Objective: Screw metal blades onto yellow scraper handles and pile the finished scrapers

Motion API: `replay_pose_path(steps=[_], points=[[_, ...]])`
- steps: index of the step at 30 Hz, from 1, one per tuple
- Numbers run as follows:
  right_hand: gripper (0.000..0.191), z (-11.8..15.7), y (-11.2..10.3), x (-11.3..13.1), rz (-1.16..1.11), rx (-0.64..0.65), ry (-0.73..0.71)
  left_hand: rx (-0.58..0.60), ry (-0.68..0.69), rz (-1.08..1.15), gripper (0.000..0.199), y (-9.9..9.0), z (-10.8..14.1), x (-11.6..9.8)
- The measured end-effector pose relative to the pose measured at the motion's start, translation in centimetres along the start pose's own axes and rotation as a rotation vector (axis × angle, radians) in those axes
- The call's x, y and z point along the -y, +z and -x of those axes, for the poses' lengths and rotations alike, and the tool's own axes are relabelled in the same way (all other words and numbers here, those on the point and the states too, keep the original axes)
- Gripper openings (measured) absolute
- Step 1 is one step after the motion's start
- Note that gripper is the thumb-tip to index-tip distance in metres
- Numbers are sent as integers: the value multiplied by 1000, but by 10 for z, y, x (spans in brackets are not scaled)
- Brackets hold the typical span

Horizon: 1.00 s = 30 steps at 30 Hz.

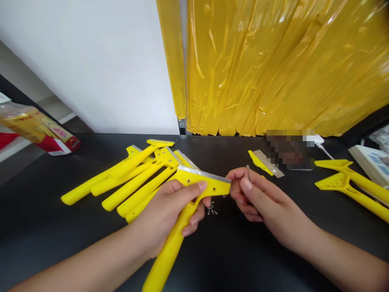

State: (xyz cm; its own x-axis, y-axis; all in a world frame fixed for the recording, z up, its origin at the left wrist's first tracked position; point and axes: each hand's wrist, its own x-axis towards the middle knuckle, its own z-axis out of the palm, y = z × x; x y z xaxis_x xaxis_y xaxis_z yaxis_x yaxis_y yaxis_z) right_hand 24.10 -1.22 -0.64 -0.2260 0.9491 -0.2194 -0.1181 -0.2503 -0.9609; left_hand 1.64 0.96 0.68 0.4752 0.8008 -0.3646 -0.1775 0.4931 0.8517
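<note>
My left hand (pixel 174 205) is wrapped round the neck of a yellow scraper (pixel 168 253), thumb on its head. A metal blade edge runs along the top of that head, and two small dark holes or fasteners show in its face. Close to the head's right end, my right hand (pixel 261 192) pinches a thin grey metal rod (pixel 248 172), mostly hidden by the fingers. On the black table below lie several small screws (pixel 212 210). Left of my left hand, several more yellow scrapers (pixel 121 180) lie in an overlapping pile.
A yellow scraper head part with a metal blade (pixel 267 162) lies at the back right, before a blurred-out object (pixel 288 154). Farther right are yellow handles (pixel 355 190) and a white box (pixel 369 162). A bottle (pixel 39 125) leans in at left. Yellow plastic sheeting (pixel 258 69) hangs behind.
</note>
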Motion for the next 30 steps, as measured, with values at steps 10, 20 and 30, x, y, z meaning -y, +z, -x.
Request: replay_pose_path(steps=[10,20,30], points=[[23,12,-14,13,1031,235,-188,-179,143,34,30,-6,-9,-5],[22,19,-11,-8,1298,234,-271,-175,98,21,29,-3,-8,-4],[12,19,-12,5,876,180,-63,-170,106,21,30,-6,-9,-3]])
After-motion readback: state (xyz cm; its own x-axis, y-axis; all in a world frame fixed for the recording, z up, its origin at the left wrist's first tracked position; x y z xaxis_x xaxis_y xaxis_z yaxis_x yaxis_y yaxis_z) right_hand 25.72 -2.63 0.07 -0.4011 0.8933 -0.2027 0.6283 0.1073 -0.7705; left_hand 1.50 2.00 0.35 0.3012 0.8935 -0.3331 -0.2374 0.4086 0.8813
